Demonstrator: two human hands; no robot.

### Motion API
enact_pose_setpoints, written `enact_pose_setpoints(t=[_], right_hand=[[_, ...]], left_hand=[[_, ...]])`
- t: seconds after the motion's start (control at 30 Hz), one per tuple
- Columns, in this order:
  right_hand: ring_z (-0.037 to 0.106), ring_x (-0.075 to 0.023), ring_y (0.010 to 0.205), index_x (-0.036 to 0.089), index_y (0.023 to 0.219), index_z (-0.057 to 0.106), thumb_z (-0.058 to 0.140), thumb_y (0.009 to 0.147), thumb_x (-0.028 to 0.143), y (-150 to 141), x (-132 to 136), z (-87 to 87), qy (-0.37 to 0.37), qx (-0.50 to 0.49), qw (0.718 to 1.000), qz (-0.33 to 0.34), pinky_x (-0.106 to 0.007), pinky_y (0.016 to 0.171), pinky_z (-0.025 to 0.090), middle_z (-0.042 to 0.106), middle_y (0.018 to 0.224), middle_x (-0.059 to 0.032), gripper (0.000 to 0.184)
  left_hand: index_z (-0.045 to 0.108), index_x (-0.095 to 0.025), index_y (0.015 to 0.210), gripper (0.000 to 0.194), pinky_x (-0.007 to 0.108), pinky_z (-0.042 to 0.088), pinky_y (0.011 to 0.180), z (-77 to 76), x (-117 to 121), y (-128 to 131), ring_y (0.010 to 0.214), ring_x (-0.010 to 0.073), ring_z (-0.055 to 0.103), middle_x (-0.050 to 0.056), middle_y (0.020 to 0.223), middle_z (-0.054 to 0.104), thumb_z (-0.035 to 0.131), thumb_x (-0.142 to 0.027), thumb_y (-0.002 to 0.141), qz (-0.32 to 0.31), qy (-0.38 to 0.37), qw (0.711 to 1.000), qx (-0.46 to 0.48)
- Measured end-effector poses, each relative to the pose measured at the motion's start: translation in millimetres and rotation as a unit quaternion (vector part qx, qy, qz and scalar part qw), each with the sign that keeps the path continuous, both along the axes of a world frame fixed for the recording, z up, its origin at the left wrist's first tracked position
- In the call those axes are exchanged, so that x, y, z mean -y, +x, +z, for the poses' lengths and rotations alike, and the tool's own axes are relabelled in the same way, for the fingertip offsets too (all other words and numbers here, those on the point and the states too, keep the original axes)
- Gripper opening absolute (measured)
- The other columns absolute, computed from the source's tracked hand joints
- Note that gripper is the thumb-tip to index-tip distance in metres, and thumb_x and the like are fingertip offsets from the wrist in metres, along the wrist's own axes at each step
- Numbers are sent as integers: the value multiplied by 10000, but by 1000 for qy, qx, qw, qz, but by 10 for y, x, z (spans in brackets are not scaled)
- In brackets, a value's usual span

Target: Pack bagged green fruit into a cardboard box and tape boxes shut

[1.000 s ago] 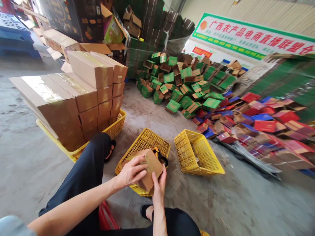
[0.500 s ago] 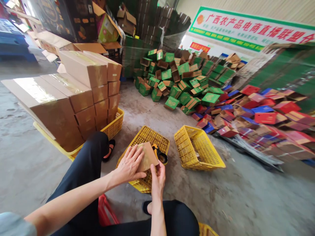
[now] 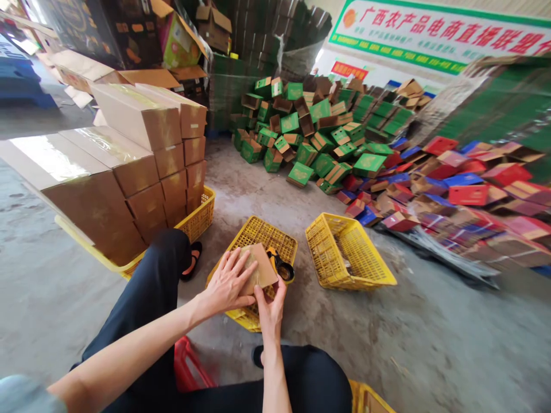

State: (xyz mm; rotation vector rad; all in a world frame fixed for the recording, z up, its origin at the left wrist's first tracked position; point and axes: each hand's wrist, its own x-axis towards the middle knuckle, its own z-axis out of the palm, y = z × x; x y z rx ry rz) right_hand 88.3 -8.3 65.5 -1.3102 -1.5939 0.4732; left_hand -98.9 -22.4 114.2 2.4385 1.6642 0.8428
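Observation:
A small brown cardboard box (image 3: 262, 263) with clear tape on it rests on an upturned yellow plastic crate (image 3: 282, 238) in front of me. My left hand (image 3: 230, 282) lies across the box's taped left side, palm down and fingers stretched out. Gripping the near right corner of the box is my right hand (image 3: 272, 304), thumb on the top face and fingers along the side. Just beyond that corner, on the crate, sits a yellow and black tape dispenser (image 3: 280, 265), partly hidden behind the box.
Taped brown cartons (image 3: 90, 195) are stacked in a yellow crate (image 3: 201, 215) at left. Another yellow crate (image 3: 370, 252) stands on the floor at right. Green boxes (image 3: 297, 135) and red and blue boxes (image 3: 467, 195) lie heaped beyond. Something red (image 3: 189, 364) shows between my legs.
My right thumb has slid left onto the box's top face. My left hand stays flat on the box. The whole view has shifted slightly.

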Motion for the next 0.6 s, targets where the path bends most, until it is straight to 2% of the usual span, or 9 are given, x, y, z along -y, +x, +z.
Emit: enact_pose_setpoints(t=[0.1, 0.17, 0.37, 0.53, 0.6], right_hand=[[710, -299, 1064, 166, 1495, 444, 653, 926, 531, 36, -18, 23, -84, -83, 993, 21, -418, 858, 589, 698, 1292, -188, 707], [700, -301, 1115, 163, 1472, 469, 656, 920, 533, 69, -40, 19, -113, -110, 987, 17, -417, 882, 587, 682, 1324, -192, 691], [664, -296, 1201, 183, 1440, 512, 552, 976, 547, 114, -74, -46, -118, -91, 989, -7, -443, 987, 544, 661, 1361, -180, 591], [641, -319, 1242, 183, 1510, 415, 694, 875, 575, 64, -32, -50, -125, -111, 986, 17, -438, 983, 551, 599, 1449, -195, 796], [631, -326, 1253, 191, 1506, 431, 691, 874, 580, 55, -21, -34, -129, -112, 985, 11, -447, 987, 545, 607, 1442, -185, 786]], left_hand=[[388, -245, 1605, 915, 652, 142, 1256, -2, -3, 5, 1578, 444, 151, 147, 1708, 250, 699, -653, 847, 4, -4, 1000, 4], [392, -244, 1602, 916, 654, 140, 1257, -3, 0, 11, 1577, 446, 153, 148, 1705, 257, 724, -622, 837, 7, -8, 1000, 7], [411, -224, 1595, 861, 661, 144, 1254, -12, 10, 46, 1577, 447, 151, 151, 1705, 260, 688, -600, 871, 16, -2, 1000, 13], [424, -205, 1592, 811, 644, 143, 1261, 12, 24, 29, 1573, 442, 171, 158, 1700, 272, 582, -655, 936, 13, -2, 1000, 25], [432, -211, 1588, 780, 634, 157, 1262, 34, 24, 10, 1574, 429, 178, 151, 1697, 284, 529, -668, 963, 7, -2, 1000, 25]])
